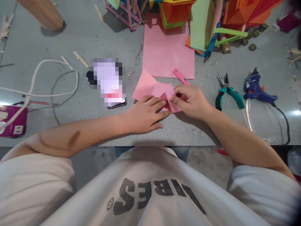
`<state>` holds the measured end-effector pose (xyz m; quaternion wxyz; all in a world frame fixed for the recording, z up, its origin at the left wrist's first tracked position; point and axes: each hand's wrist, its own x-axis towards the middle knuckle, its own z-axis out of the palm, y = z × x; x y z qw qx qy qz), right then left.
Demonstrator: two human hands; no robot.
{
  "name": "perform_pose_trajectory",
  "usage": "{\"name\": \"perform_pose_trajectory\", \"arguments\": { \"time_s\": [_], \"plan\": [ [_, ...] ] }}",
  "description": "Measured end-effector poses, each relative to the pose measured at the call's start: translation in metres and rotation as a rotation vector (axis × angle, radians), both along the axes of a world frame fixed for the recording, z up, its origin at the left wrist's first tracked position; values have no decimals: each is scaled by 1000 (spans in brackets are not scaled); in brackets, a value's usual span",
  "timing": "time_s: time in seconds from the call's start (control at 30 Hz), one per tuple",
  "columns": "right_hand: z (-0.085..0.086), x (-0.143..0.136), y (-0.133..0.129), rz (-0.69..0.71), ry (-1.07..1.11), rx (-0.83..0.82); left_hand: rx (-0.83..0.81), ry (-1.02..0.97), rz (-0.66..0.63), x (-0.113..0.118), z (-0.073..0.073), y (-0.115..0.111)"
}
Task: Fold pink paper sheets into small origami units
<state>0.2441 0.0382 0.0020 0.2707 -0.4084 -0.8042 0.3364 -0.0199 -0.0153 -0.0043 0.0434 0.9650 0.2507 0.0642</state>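
A piece of pink paper (145, 82) with folds in it lies on the table near its front edge. My left hand (147, 115) rests flat across the paper's near part, fingers stretched to the right. At the paper's right end, my right hand (191, 99) pinches a raised flap between thumb and fingers. Just beyond that hand lies a small pink cutter (181, 76), by the near edge of a larger pink sheet (168, 53). Part of the folded paper is hidden under my fingers.
Left of the paper lies a phone (109, 83), its screen blurred. Pliers (229, 94) and a blue glue gun (258, 88) lie to the right. Orange paper shapes (177, 14) and green paper (202, 28) stand at the back. A white cable (55, 94) loops at left near a magenta power strip (14, 121).
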Motion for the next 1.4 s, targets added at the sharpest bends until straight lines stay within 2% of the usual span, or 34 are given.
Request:
{"name": "perform_pose_trajectory", "arguments": {
  "time_s": [0.17, 0.23, 0.37, 0.43, 0.77, 0.93, 1.1, 1.27, 1.4],
  "plan": [
    [0, 3, 1, -19, -25, -122, -9, 1, -12, -1, 0, 4],
    [8, 8, 3, 58, -43, -180, -9, -2, -13, -1, 1, 4],
    [27, 20, 5, 296, -131, -262, -20, -7, 0, -1, 2, 3],
    [32, 24, 6, 337, -184, -259, -21, -17, 7, 0, 2, 2],
    [12, 7, 7, 285, -190, -7, -22, -21, 39, 1, 3, 0],
    [8, 9, 8, 280, -293, 102, 0, -32, 41, 0, 2, 0],
    [4, 14, 7, 187, -385, 192, 43, -31, 43, -2, 0, -2],
    [8, 11, 4, 120, -420, 193, 30, 9, 38, -1, 1, 0],
    [9, 10, 7, 149, -350, 126, -4, 18, 44, 0, 2, 2]
  ]
}}
